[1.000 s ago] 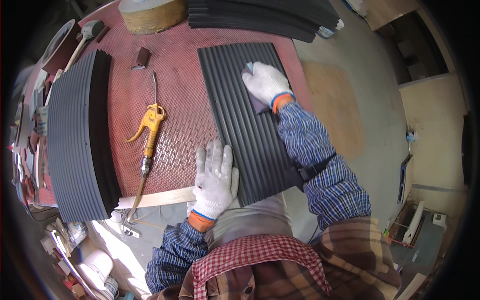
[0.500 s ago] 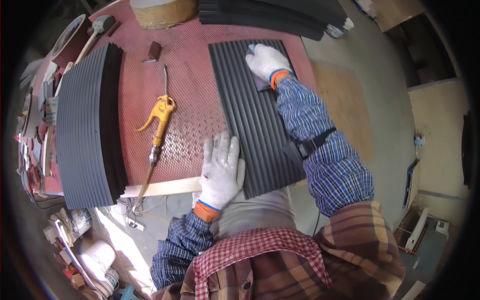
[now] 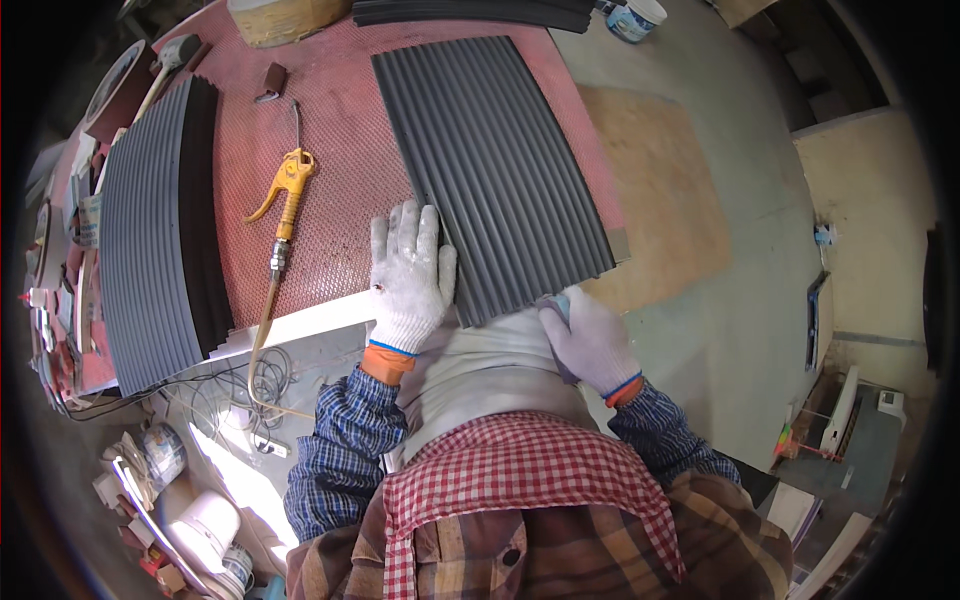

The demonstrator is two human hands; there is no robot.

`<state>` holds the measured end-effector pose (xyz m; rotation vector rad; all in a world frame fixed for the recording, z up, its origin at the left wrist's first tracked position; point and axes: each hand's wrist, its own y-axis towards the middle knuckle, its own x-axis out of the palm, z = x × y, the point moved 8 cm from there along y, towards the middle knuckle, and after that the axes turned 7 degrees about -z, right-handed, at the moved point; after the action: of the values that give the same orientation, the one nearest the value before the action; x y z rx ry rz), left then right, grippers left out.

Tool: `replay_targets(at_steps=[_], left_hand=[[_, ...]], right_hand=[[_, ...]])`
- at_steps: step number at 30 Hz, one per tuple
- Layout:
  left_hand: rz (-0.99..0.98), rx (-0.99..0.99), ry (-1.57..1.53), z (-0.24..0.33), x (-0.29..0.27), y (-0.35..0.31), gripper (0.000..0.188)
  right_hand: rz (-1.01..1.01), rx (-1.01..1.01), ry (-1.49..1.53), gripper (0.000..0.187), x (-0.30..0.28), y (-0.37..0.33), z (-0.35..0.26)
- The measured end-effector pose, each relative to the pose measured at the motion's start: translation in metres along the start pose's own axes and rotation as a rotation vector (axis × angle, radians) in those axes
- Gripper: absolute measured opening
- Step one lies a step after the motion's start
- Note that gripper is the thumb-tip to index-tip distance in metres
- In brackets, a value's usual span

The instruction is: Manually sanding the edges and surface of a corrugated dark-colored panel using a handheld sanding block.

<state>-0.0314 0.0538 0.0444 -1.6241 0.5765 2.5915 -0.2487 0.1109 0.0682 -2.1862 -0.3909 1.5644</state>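
One ribbed dark panel (image 3: 490, 170), its top now uncovered

Half a second ago the right hand (image 3: 592, 342) was on the far part of the panel, with its forearm across the right side; now it has come back to just beyond the near end, by the right corner, and the ribs show along their whole length; its gloved fingers are curled and pinch a grey-violet pad (image 3: 564, 368), as they did before; whether the pad touches the panel's edge, I cannot tell.

The left hand (image 3: 408, 265) has kept its place at the panel's left edge; it lies back upward at the near side of the red bench (image 3: 345, 225), fingers straight and side by side, thumb along the panel, holding nothing.

The panel lies on the bench's right part, its near end jutting past the bench edge toward the person's light grey clothing (image 3: 480, 365); the yellow air gun (image 3: 292, 180) rests to its left, with a stack of ribbed sheets (image 3: 150, 240) farther left; the whole view has shifted, so the bench sits higher in it and a white tub (image 3: 635, 18) shows more fully beyond the far right.
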Motion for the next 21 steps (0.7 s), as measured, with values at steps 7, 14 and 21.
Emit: replay_targets(at_steps=[7,14,21], left_hand=[[-0.022,0.004,-0.006,0.003,0.0,-0.005,0.049],[-0.078,-0.001,-0.016,0.003,0.003,-0.002,0.055],[-0.12,0.001,-0.071,0.003,-0.002,0.0,0.058]], right_hand=[[0.016,-0.034,0.057,0.039,0.001,0.006,-0.015],[0.114,-0.187,-0.04,0.037,-0.029,0.075,-0.053],[0.131,-0.174,-0.094,0.042,-0.085,0.216,-0.127]])
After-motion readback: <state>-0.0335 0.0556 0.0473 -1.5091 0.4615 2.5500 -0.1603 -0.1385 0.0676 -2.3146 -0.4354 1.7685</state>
